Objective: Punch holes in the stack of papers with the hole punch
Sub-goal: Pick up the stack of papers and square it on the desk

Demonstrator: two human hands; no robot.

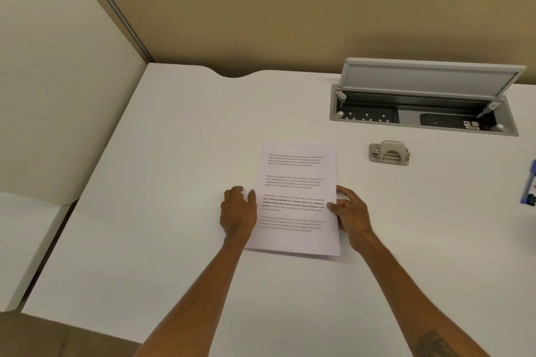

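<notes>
View from above a white desk (174, 182), looking down at a person's two bare forearms reaching forward. A stack of printed papers (294, 177) lies flat in the middle of the desk, long edges running away from the viewer, with four blocks of text on the top sheet.

The left hand (237, 211) sits against the stack's left edge, knuckles up, fingers curled down beside the sheets and thumb lying along the edge. Whether those fingers reach under the papers cannot be told. The right hand (349, 211) is at the right edge. Its thumb lies on top of the sheet and its fingers curl at the edge, pinching the stack. Holding both long sides this way probably serves to square the sheets and keep them together, ready to lift or slide as one.

The punch (389, 153), a small grey metal one, stands on the desk to the right of the papers and a little farther back, well apart from them. No hand touches it. No holes show in the sheets, so the punching seems not yet begun. The stack likely has to go to the punch, or the punch to it.

Behind the punch, a cable tray (423, 122) is sunk in the desk with its lid (429, 78) propped open. A blue object (529, 182) is cut off at the right border. A pale partition (58, 81) stands at the left.
</notes>
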